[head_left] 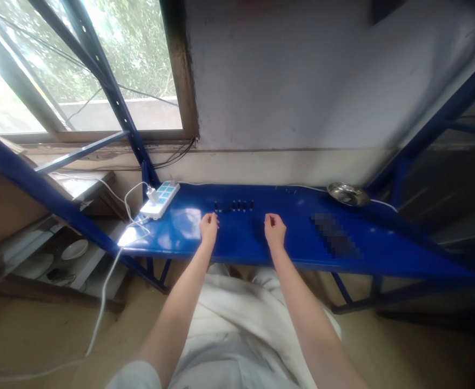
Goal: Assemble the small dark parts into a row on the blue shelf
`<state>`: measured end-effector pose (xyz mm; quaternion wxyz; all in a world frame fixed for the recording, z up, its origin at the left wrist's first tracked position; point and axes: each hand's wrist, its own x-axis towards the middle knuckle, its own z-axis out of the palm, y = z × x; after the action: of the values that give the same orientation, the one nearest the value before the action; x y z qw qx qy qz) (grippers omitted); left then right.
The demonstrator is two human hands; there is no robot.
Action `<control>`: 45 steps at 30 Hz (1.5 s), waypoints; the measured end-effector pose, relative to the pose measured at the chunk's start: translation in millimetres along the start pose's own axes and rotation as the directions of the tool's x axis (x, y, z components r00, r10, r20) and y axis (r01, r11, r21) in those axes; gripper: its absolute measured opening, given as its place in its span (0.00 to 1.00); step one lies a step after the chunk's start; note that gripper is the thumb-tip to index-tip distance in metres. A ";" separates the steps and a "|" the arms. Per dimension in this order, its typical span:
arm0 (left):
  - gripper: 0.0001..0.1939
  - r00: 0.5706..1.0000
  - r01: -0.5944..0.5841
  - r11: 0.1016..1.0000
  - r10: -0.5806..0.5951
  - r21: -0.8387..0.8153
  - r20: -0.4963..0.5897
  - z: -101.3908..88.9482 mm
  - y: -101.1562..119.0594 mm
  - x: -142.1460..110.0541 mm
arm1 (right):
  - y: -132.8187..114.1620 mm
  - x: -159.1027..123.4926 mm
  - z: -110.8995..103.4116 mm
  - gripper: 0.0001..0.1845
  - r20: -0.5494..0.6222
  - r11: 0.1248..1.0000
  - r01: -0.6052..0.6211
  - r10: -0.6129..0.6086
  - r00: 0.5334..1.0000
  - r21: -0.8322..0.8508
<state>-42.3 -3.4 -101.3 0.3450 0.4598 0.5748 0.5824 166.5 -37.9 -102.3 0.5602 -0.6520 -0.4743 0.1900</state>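
Observation:
My left hand (209, 229) is over the blue tabletop (188, 197), fingers curled and pinched together. Across from it, my right hand (275, 231) is also closed, thumb and fingertips together. What either one holds, if anything, is too small to make out. Just beyond and between them, several small dark cylindrical pieces (239, 206) with light ends stand in a rough row. Nearest my left hand is a separate upright dark piece (216, 206), and a dark piece (226, 209) beside it looks to be lying down.
At the table's left end sits a white power strip (166, 199) with a plug and trailing white cable (104, 292). A shiny metal dish (348, 194) stands back right, a pixelated dark object (333, 235) in front of it. Blue frame posts (129, 121) rise beside the window.

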 end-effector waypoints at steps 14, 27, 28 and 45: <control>0.11 1.000 0.005 1.000 -0.006 0.017 0.011 -2.3 3.9 -3.2 | -0.8 -0.9 -0.3 0.16 -0.007 1.000 0.002 -0.002 1.000 0.008; 0.11 1.000 -0.007 1.000 0.007 0.019 0.018 -2.8 2.7 -2.8 | -1.2 -1.0 0.0 0.17 -0.011 1.000 -0.015 0.016 1.000 0.013; 0.11 1.000 -0.005 1.000 0.005 0.018 0.015 -2.6 2.4 -2.4 | -1.3 -1.1 -0.1 0.17 -0.010 1.000 -0.020 0.021 1.000 0.015; 0.11 1.000 0.000 1.000 0.000 0.013 0.013 -2.3 0.3 -0.5 | -5.6 63.2 37.3 0.22 0.328 0.831 0.086 0.119 0.937 -0.550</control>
<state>-44.2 -4.7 -100.9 0.3458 0.4657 0.5763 0.5758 165.4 34.7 -90.5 0.2517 -0.7465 -0.5946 0.1611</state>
